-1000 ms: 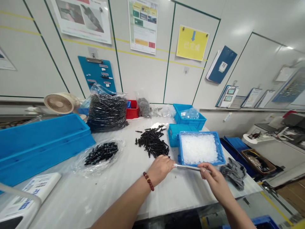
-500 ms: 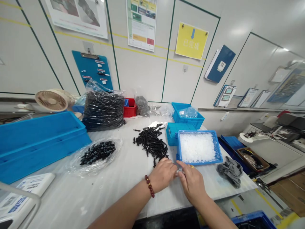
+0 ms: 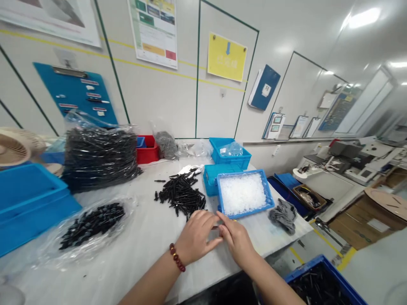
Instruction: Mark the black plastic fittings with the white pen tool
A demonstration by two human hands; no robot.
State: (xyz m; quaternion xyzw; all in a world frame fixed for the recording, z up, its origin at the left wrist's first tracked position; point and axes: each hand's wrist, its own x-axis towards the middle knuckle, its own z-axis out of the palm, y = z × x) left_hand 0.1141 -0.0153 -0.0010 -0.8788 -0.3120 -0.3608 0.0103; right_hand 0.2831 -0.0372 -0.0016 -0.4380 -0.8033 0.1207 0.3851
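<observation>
Left hand and right hand almost meeting over the counter; fingers curled around a small shiny piece, mostly hidden, grip on it impossible to tell; just below a blue tray of white pellets; near loose black plastic parts.

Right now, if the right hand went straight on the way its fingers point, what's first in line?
Likely the near-left corner of the blue plastic tray of white pellets, just ahead of the right hand. Depth is unclear; it might pass that corner toward the pile of black plastic parts.
</observation>
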